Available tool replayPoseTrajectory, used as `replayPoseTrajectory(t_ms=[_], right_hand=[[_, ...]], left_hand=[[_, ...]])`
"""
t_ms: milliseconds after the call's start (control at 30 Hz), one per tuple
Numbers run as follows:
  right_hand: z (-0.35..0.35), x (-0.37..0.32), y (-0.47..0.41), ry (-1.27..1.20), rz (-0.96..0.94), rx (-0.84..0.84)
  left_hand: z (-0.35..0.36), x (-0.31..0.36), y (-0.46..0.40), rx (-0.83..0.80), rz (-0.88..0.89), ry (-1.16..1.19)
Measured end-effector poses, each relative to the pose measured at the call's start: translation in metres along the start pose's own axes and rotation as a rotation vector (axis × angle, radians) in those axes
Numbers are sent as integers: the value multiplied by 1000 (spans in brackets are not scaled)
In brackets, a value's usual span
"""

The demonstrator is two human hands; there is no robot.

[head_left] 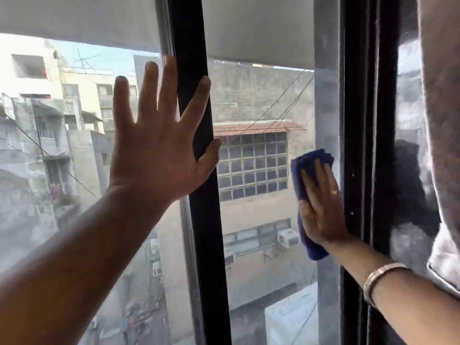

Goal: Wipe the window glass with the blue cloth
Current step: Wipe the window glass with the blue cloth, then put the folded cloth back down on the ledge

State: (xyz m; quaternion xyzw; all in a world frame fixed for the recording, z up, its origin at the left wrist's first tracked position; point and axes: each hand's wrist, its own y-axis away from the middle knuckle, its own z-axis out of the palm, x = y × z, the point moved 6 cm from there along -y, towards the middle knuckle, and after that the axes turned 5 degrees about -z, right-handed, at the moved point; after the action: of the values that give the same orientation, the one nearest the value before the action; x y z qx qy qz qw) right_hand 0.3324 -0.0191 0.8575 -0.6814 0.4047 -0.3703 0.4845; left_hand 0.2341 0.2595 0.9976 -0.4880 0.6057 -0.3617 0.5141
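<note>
Upper-storey window, seen from inside: concrete buildings and wires beyond, grey blinds (258,28) lowered across the top, a curtain (440,120) hanging at far right. Glass (258,155) split by a dark central mullion (199,170), with a second dark frame (361,145) to the right. Left hand (159,150) spread flat and empty, palm and thumb against the mullion, outer fingers over the left pane, apparently bracing. Right hand (321,210) flat, fingers extended, pressing the cloth (305,175) to the right edge of the middle pane, just beside the right frame; bangle (380,277) at the wrist. Cloth folded into a thick blue pad, showing above and below the hand, pinned by the palm rather than pinched. Judged soft, light and compliant: likely to bunch or slide out under a loose palm, so best held by flat, even pressure across the middle of the pad, fingers spread to keep the folds together. Glass judged stiff, smooth and breakable; firm but moderate force advised, spread over the pad and not through fingertips. Hazy film visible on the left pane and lower glass, suggesting much wiping left. Narrow strip beside the frame likely awkward; a folded edge of the pad suited to it.
</note>
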Motion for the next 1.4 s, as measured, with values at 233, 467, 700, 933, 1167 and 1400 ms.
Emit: replayPoseTrajectory(t_ms=[233, 467, 700, 933, 1167, 1400], right_hand=[[-30, -49, -133, 57, -12, 101], [4, -118, -49, 23, -568, -182], [-22, -83, -12, -156, 261, 56], [-44, -77, 1, -206, 572, -231], [-92, -89, 129, -309, 778, -668], [-193, -133, 404, -312, 1254, -1050]], left_hand=[[-2, 1, -1, -11, 5, -53], [-11, 11, 1, -8, 170, -70], [11, 79, -11, -320, 664, -325], [7, 109, -12, -359, 734, -254], [15, 176, 101, -727, 833, 299], [30, 288, 383, -1476, 729, 992]])
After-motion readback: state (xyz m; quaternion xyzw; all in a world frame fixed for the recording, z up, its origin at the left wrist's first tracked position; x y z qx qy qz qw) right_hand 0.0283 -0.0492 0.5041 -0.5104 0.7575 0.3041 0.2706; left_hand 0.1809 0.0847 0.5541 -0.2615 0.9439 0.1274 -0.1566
